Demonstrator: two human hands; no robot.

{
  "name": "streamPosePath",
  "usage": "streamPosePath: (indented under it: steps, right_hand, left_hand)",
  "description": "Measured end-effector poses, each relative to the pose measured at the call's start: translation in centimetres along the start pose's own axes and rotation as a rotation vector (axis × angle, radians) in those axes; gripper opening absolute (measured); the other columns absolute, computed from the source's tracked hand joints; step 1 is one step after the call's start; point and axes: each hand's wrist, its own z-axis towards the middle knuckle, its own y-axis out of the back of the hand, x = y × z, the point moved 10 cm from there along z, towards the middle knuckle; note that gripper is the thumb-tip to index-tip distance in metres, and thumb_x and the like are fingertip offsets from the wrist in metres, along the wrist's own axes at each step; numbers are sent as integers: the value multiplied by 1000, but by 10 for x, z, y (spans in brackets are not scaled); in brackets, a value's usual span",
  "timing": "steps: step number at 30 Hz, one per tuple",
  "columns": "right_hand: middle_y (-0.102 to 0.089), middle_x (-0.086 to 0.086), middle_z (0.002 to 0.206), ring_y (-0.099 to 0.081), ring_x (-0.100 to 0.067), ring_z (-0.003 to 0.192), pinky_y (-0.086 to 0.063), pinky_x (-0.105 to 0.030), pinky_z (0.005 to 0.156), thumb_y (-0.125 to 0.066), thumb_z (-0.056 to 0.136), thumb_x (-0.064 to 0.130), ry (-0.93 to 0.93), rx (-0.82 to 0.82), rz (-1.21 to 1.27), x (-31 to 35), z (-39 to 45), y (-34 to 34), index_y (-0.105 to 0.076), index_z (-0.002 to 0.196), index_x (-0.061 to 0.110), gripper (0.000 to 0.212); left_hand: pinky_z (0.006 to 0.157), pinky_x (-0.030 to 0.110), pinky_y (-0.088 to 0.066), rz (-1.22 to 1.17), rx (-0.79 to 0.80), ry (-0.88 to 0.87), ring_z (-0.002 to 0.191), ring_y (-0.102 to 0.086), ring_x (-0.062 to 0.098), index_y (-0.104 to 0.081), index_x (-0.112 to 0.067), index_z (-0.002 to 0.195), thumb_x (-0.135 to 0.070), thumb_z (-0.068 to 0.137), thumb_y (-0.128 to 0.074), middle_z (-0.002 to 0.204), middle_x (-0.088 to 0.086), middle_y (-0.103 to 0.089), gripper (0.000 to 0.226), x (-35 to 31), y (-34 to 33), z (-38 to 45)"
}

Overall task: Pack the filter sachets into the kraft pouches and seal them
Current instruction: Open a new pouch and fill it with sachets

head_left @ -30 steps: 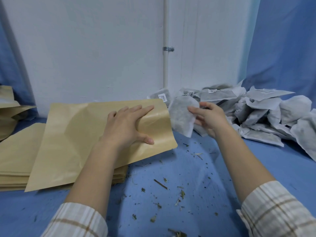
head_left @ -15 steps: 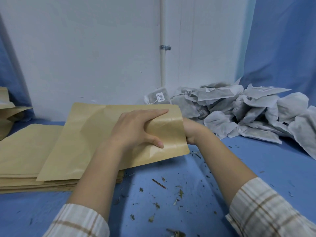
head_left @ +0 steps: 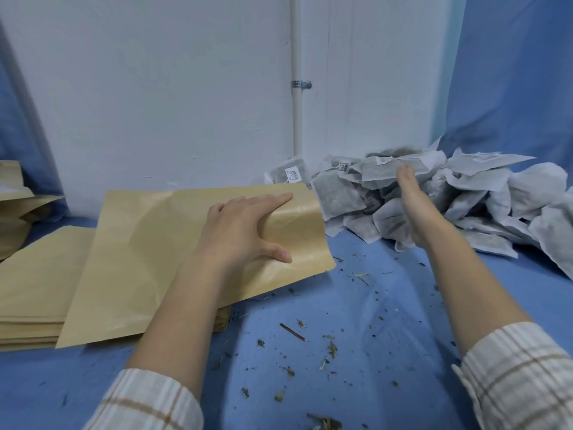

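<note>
Left hand: a kraft pouch is being gripped at its right end, fingers on top, thumb at the near edge.
Right hand: it is being stretched onto the sachet pile; its grasp cannot be told.
Pouch: it is being held tilted over the pouch stack.
Cloth: it is being littered with herb bits.

White wall with a clamped pipe — blue curtains either side, blue tabletop.
</note>
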Motion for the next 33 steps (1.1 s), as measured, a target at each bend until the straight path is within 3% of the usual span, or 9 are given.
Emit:
streamPosePath:
  steps: [6, 8, 11, 15, 18, 23, 27, 30, 33]
  right_hand:
    - [-37, 6, 145, -34, -18, 134, -25, -45, 112, -38, 84, 65, -5, -119, 109, 3, -5, 11, -34, 142, 32, 67]
    - [-55, 8, 124, -49, -14, 115, -37, -38, 105, -49, 82, 62, 58, -240, 226, 16, -13, 16, -60, 116, 31, 48]
    - [-70, 7, 99, -64, -8, 93, -50, -28, 90, -72, 78, 35, 186, -367, 504, 34, -24, 26, -70, 86, 26, 12]
    - [-72, -4, 88, -68, -13, 82, -55, -25, 82, -68, 79, -2, 153, -126, 742, 38, -20, 0, -68, 98, 4, 20]
    - [-72, -6, 78, -70, -14, 71, -58, -27, 72, -64, 81, -6, 34, 60, 711, 28, -27, -29, -65, 98, -2, 18]
    - [-73, -10, 76, -69, -16, 63, -52, -21, 49, -64, 82, 1, -51, 461, 386, 28, -47, -73, -68, 97, -2, 16]
    - [-68, -13, 76, -66, -15, 61, -56, -24, 57, -56, 84, -7, -62, 567, 130, 24, -64, -104, -63, 93, -6, 11]
    - [-56, -11, 73, -57, -16, 58, -46, -25, 52, -42, 93, -4, -26, 535, 166, 36, -76, -122, -60, 92, 0, 19]
    - [-56, -33, 101, -61, -37, 94, -47, -23, 66, -16, 100, 0, -3, 436, 223, 27, -87, -143, -50, 133, 6, 47]
  left_hand:
    - [109, 38, -25, 5, 12, 5, 130, -37, 12, -34, -53, 137, -56, 55, -80, 143, -22, -42, 94, 0, 0, 1]
    - [109, 38, -25, 17, 18, 8, 132, -36, 12, -33, -54, 137, -57, 55, -80, 144, -22, -41, 94, 1, -1, 1]
    - [108, 37, -24, 28, 3, 14, 132, -36, 11, -33, -54, 137, -58, 55, -79, 144, -22, -40, 94, 2, 0, 1]
    - [111, 39, -23, -9, -28, 38, 135, -34, 10, -35, -54, 136, -56, 53, -81, 144, -21, -41, 95, 6, 6, 0]
    - [111, 38, -26, -80, -62, 39, 131, -38, 5, -39, -54, 134, -51, 51, -84, 140, -24, -44, 94, 5, 13, -2]
    - [110, 31, -28, -198, -33, 34, 127, -38, -2, -45, -57, 127, -45, 47, -87, 133, -30, -48, 92, 6, 14, -3]
    - [106, 19, -29, -255, 109, -54, 123, -38, -9, -48, -61, 122, -40, 43, -90, 127, -38, -47, 92, -13, -3, -2]
    - [107, 20, -29, -265, 124, -99, 123, -38, -9, -47, -61, 123, -42, 44, -89, 128, -37, -48, 92, -26, -9, 0]
    - [108, 21, -28, -251, 111, -105, 124, -37, -10, -47, -59, 125, -41, 45, -89, 130, -36, -47, 92, -24, -7, 0]
